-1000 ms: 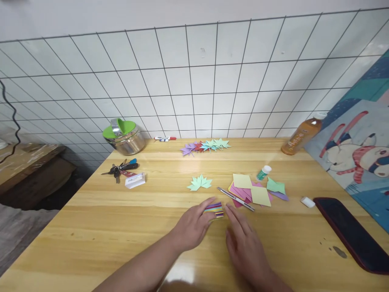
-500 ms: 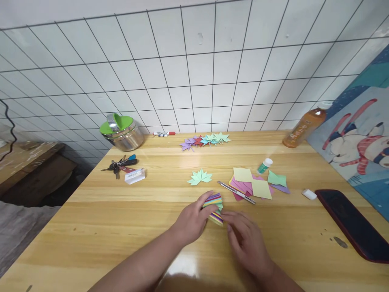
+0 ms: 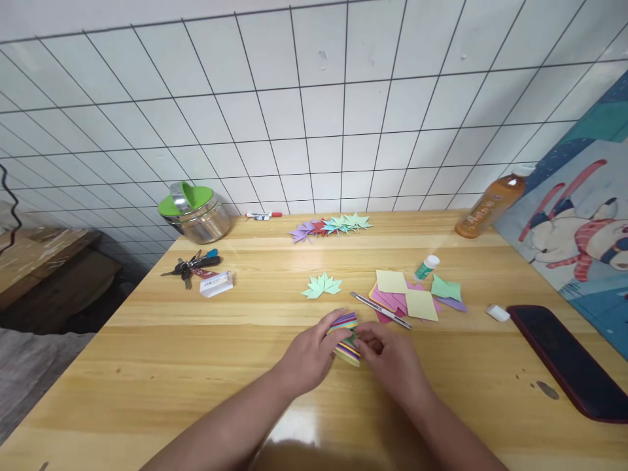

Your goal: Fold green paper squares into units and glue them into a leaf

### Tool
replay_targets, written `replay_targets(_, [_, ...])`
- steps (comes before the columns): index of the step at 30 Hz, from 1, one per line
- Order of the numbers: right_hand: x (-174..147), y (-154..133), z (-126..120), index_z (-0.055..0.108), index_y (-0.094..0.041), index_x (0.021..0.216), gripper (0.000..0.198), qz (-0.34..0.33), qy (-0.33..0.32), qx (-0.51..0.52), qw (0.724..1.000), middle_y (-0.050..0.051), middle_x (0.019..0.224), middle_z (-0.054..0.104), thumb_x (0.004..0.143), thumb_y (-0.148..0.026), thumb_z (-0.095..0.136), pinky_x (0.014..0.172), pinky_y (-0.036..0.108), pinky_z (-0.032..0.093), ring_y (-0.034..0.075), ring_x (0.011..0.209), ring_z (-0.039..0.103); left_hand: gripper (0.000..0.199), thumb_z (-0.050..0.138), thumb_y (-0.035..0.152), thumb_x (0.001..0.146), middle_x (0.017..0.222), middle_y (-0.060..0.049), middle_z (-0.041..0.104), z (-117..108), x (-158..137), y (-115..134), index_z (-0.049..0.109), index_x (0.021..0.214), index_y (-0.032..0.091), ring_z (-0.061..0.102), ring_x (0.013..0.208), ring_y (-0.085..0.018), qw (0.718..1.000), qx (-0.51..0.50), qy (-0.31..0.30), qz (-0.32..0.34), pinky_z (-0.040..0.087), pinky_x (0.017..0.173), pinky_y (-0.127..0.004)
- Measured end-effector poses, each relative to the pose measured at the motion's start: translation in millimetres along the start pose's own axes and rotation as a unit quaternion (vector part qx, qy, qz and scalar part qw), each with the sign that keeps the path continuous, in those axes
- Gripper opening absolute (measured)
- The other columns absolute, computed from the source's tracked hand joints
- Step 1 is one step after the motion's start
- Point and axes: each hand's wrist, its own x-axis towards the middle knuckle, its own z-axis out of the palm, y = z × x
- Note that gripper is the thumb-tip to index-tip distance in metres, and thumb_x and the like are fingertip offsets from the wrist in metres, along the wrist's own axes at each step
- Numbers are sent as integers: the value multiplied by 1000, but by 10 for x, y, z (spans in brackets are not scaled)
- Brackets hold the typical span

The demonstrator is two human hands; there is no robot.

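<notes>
My left hand [image 3: 314, 350] is wrapped over a stack of coloured paper [image 3: 349, 356] whose edges show as stripes of purple, red, yellow and blue. Its thumb presses on a small green folded paper [image 3: 354, 337] on top of the stack. At the right edge of that green paper, the thumb and forefinger of my right hand [image 3: 390, 360] pinch it; the fingertips partly hide it. Beyond my hands lies a pale green paper leaf [image 3: 322, 286]. A utility knife [image 3: 381, 311] lies slantwise against several loose paper squares [image 3: 422, 305].
Along the wall lie several paper leaves [image 3: 338, 226] and a marker [image 3: 263, 215]. A steel pot with green lid [image 3: 201, 219], keys [image 3: 191, 265] and a small box [image 3: 216, 284] are left. Right are a glue stick [image 3: 426, 267], eraser [image 3: 498, 313], phone [image 3: 569, 360] and bottle [image 3: 490, 204].
My right hand has moved up slightly and its fingers have closed from a loose spread to a pinch on the green paper. The left hand stays on the stack.
</notes>
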Motion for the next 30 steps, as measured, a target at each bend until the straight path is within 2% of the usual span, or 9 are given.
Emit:
replay_targets(3, [46,-69,-55,64,-23,85,12,-28,-9,-101,994,-2,72,68,81,-24,52,55,24,42,14,60,60,52,40,1,78,142,-9,31,-19,10,12,39,125,24,41,124,-18,1000,-8,-8,7,45,94,-35])
replay_targets(6, [62,-100,-72,65,-22,75,17,-92,32,-219,971,2,78,65,84,-23,50,59,25,42,14,65,59,50,37,3,81,141,-10,32,-34,15,22,36,127,22,39,126,-17,1000,-8,-1,17,44,96,-35])
replay_targets(9, [47,-93,-42,66,-22,79,21,-156,74,-277,945,4,88,62,86,-19,47,63,24,43,14,70,59,47,35,4,84,142,-11,31,-28,9,17,35,127,21,37,127,-18,1000,-5,4,27,44,96,-37])
replay_targets(13, [-1,-60,-3,66,-22,88,31,-215,100,-311,920,4,92,64,86,-9,38,60,21,44,14,75,61,45,36,7,85,143,-11,30,-5,-1,-3,34,128,20,36,127,-18,1000,3,0,23,43,97,-37])
replay_targets(17, [-32,16,-15,64,-24,100,34,-241,114,-315,911,3,90,65,87,-8,37,61,22,45,14,75,62,41,38,10,87,142,-10,32,21,-8,-23,36,127,20,35,128,-18,1000,-2,13,27,42,99,-36])
replay_targets(20, [-28,82,-24,60,-23,108,29,-230,137,-324,907,3,85,66,89,-14,40,64,24,45,16,74,61,39,41,13,87,141,-10,34,36,-11,-33,38,125,20,36,128,-19,999,-1,28,29,44,98,-37])
replay_targets(24, [-18,125,-20,61,-22,102,22,-202,161,-322,911,4,86,66,90,-19,42,68,27,45,17,77,61,39,41,13,87,141,-10,35,38,-12,-39,38,125,20,34,130,-18,999,-5,25,38,42,99,-38])
replay_targets(30, [-26,160,-41,57,-23,116,39,-230,154,-315,908,5,98,63,86,-8,37,75,28,46,18,87,58,38,42,13,86,141,-12,35,28,-15,-35,38,124,19,37,128,-20,999,-7,34,39,44,97,-40])
